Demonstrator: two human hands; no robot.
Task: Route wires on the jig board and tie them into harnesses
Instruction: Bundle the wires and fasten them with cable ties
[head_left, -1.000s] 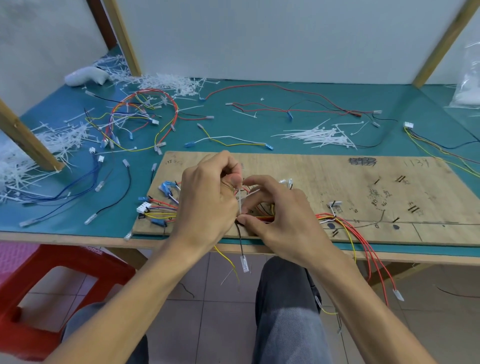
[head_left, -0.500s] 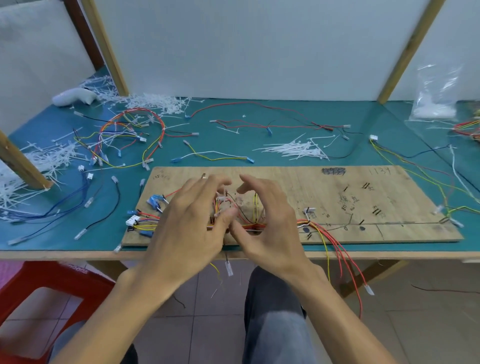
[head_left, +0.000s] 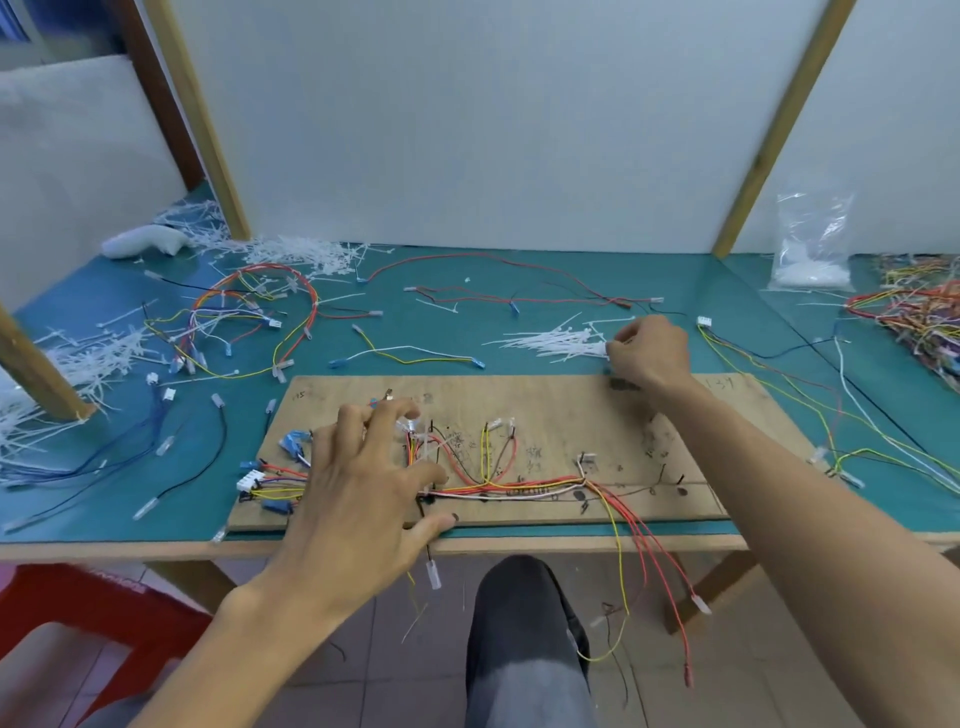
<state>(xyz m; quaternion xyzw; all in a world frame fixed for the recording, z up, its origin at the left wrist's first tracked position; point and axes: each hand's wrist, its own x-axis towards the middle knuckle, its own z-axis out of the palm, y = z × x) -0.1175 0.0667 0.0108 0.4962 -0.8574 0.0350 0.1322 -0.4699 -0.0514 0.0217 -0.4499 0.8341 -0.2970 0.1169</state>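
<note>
Worktop: teal worktop (head_left: 519, 332) against white partition panels, strewn with loose wires and cut tie ends.
Jig board: plywood jig board (head_left: 545, 400) lying flat at the front edge of the worktop.
Wires: red, yellow and white wires (head_left: 519, 486) run along the board's near side, some ends hanging over the edge; a white connector (head_left: 250, 479) sits at the left end.
Left hand: left hand (head_left: 358, 499) over the board's left part, fingers spread and released, thumb at the front edge.
Right hand: right hand (head_left: 649, 351) beyond the board's far edge, fingers curled, pinching at the right end of the cable ties (head_left: 550, 340).
Far right: clear bag (head_left: 813, 249) and a heap of coloured harnesses (head_left: 919, 312).
</note>
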